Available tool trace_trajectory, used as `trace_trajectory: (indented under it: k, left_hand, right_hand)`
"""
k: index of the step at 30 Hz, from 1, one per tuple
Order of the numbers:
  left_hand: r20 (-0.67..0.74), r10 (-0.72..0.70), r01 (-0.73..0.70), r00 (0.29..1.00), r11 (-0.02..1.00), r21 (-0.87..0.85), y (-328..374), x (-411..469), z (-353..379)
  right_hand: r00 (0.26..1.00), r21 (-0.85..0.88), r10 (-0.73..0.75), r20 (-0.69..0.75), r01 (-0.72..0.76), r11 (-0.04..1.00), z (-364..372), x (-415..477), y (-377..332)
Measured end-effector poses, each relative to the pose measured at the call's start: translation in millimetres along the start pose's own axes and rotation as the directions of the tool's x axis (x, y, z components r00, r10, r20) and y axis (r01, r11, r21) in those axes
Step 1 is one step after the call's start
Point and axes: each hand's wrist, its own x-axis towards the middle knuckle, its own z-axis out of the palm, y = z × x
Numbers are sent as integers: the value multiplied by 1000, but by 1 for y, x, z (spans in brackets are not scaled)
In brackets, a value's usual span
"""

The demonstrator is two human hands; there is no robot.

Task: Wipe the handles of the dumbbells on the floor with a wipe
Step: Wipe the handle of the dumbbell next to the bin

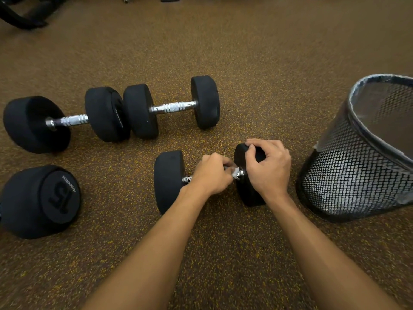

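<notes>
1. The left hand [211,175] is curled tight around the chrome handle of the nearest dumbbell [168,181], fingers closed over a small white wipe [234,172] that is pressed against the bar; only a scrap of the wipe shows past the knuckles, just beside the right-hand weight.
2. The right hand [269,166] is half closed, grasping the top and inner face of that dumbbell's right weight head; the fingertips hook over its upper edge, the thumb lies near the collar of the bar.
3. This dumbbell lies on the speckled brown floor [245,63] towards the near middle, its handle running left to right; a mesh waste bin [357,173] with a clear liner stands close on its right, near the floor's right edge.
4. Two more dumbbells lie end to end farther back; the back left dumbbell [71,120] and the back middle dumbbell [172,107] have heads touching or nearly so, I cannot tell which; both handles are bare.
5. A fourth dumbbell [40,201] marked 15 lies by the left edge, end face towards the camera; its handle is hidden.
</notes>
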Motion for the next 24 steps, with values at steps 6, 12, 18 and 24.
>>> trace_trajectory:
  k: [6,12,18,24]
  left_hand:
    - [76,-54,52,996,998,30,4,3,-3]
    - [12,13,-14,1000,994,111,14,-4,0]
    - [-20,-1,1,1000,1000,-4,7,-3,4]
    - [71,-34,32,997,999,28,9,8,1]
  right_hand:
    - [1000,-7,4,7,-4,1000,1,2,0]
    - [1000,1,-8,-9,8,1000,2,1,4]
    - [1000,-7,-11,-11,10,1000,2,1,2]
    - [1000,-8,-6,-6,6,1000,1,1,2]
